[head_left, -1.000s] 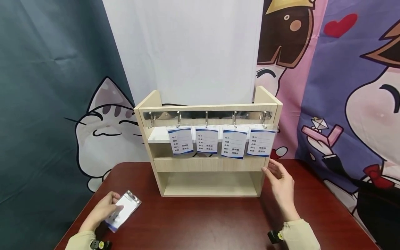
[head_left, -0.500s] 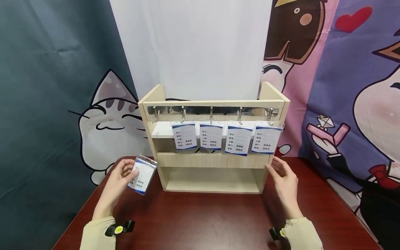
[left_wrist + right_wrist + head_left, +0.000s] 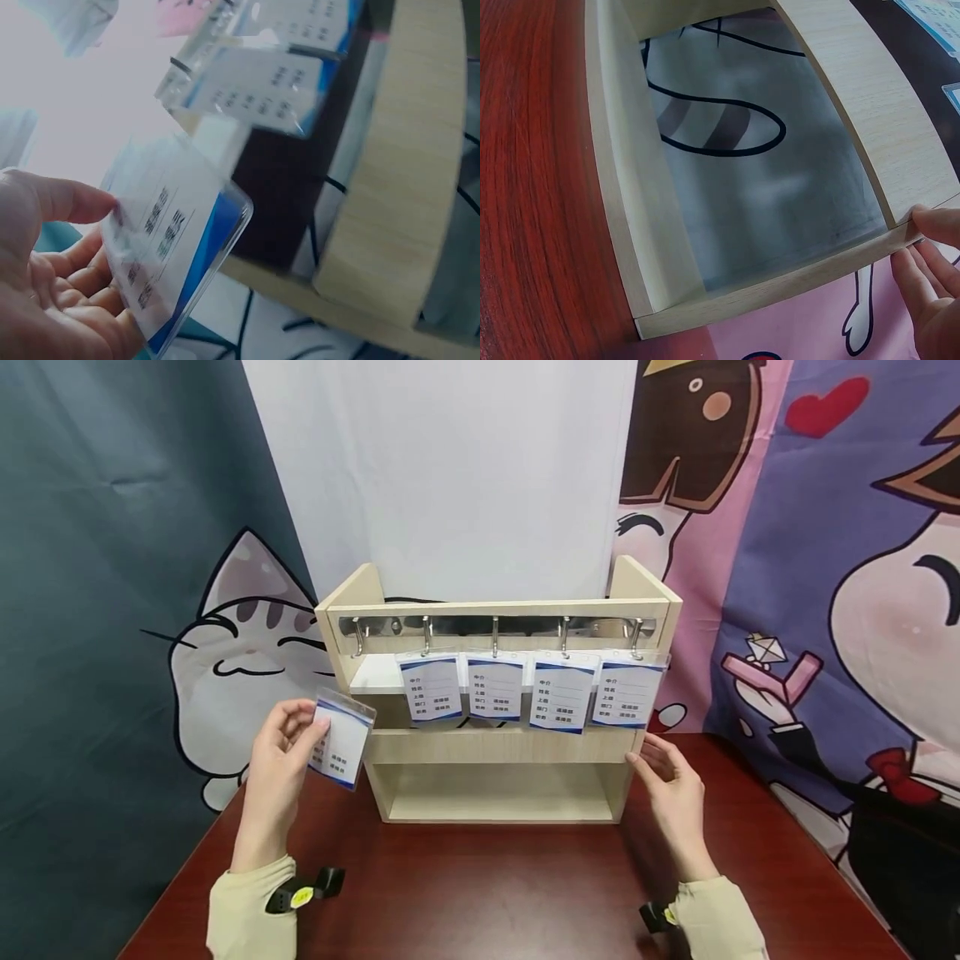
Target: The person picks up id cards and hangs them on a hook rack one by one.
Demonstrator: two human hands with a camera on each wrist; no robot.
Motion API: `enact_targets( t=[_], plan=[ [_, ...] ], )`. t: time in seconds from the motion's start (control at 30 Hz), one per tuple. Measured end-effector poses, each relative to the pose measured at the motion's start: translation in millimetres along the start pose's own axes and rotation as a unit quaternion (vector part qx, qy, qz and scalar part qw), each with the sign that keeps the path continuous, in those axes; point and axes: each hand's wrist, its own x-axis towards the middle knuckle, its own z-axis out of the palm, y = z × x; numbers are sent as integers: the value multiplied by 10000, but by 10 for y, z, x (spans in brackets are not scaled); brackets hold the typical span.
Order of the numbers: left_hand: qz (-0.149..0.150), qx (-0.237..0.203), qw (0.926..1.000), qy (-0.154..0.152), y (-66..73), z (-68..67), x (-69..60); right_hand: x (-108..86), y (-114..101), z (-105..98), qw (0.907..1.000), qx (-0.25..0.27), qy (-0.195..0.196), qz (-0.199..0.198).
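Note:
My left hand [image 3: 279, 760] pinches a clear-sleeved ID badge [image 3: 343, 739] by its left edge, thumb in front. The badge is held in the air beside the left side of a small wooden shelf [image 3: 495, 747]. In the left wrist view the same badge [image 3: 180, 232] has a blue corner. Along the shelf's metal hook rail [image 3: 461, 625], several similar badges [image 3: 497, 689] hang in a row; the leftmost hook [image 3: 357, 635] carries none. My right hand [image 3: 672, 797] grips the shelf's right side panel, thumb on the front edge, as the right wrist view also shows.
The shelf stands on a dark red table [image 3: 480, 893]. Behind it hangs a pale curtain [image 3: 450, 477], with printed cartoon cloths to the left and right. A crossboard [image 3: 480, 747] spans the shelf front above the lower compartment.
My left hand has lifted the badge from low over the table, up and to the right, beside the shelf. My right hand has stayed at the shelf's right side.

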Motion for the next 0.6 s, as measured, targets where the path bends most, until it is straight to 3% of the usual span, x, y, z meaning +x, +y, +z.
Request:
enact_targets(
  t=[0.13,0.3,0.6],
  plan=[
    [264,-58,9992,280,143,107,108,-7,-4,-14,10000,-66,37,40],
    [627,327,9963,478,302,199,277,8,-6,-20,9999,-61,60,-55],
    [630,954,9924,459,381,200,343,3,11,12,10000,-29,-5,13]
  ],
)
